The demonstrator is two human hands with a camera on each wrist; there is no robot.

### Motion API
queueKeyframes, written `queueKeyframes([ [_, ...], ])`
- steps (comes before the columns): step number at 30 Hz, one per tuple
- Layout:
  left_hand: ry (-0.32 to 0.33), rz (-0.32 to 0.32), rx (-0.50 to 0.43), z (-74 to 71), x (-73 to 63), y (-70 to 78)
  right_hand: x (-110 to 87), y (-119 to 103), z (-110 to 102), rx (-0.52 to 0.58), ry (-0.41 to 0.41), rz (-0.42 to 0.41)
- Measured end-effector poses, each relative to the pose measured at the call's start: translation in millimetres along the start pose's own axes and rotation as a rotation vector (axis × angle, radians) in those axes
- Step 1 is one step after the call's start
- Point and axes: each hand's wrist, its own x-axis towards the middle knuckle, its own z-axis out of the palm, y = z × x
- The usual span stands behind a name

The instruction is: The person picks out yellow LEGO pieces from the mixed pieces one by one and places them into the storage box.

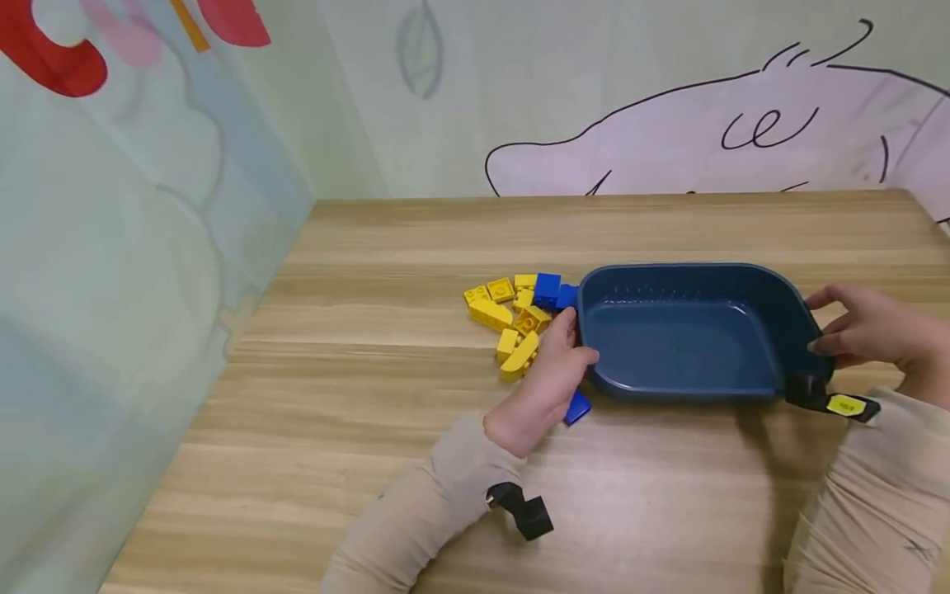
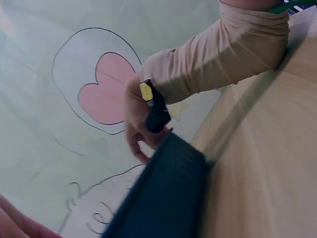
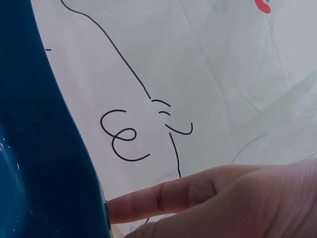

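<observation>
A dark blue rectangular plastic tub (image 1: 683,346) with rounded corners is held between both hands over the table. My left hand (image 1: 545,379) grips its left end, thumb at the rim and fingers along the outer wall. At the opposite end, my right hand (image 1: 868,330) pinches the rim, thumb on the inside and fingers outside. The right wrist view shows a right-hand finger (image 3: 148,201) against the tub's edge (image 3: 74,129). Beside the left hand lies a loose cluster of yellow toy bricks (image 1: 490,313) and blue bricks (image 1: 547,289); the left hand partly hides it.
A flat blue brick (image 1: 577,408) lies just in front of the left hand. The wood-grain table (image 1: 356,371) runs back to a wall covering (image 1: 416,124) with printed drawings, and another printed wall (image 1: 111,289) borders it on the left. Both wrists carry small black cameras.
</observation>
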Motion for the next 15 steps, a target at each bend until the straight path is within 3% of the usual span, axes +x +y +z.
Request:
queueKeyframes([
  [3,-0.031,0.125,0.157,-11.4,-4.5,15.0,0.0,-1.5,-0.8,0.0,-0.003,0.007],
  [5,-0.071,0.271,0.394,-25.8,-7.8,28.0,0.3,-1.8,-1.4,0.007,-0.009,0.014],
  [7,-0.07,0.417,0.677,-42.5,-9.4,40.5,0.7,-1.8,-2.3,0.015,-0.011,0.019],
  [9,-0.053,0.501,0.948,-58.6,-9.6,49.1,1.2,-1.5,-2.6,0.023,-0.011,0.023],
  [12,-0.054,0.469,1.218,-75.2,-8.0,53.3,1.0,-0.4,-1.8,0.025,-0.016,0.026],
  [15,-0.127,0.415,1.319,-80.1,-5.4,48.5,0.8,1.2,-0.1,0.02,-0.02,0.02],
])
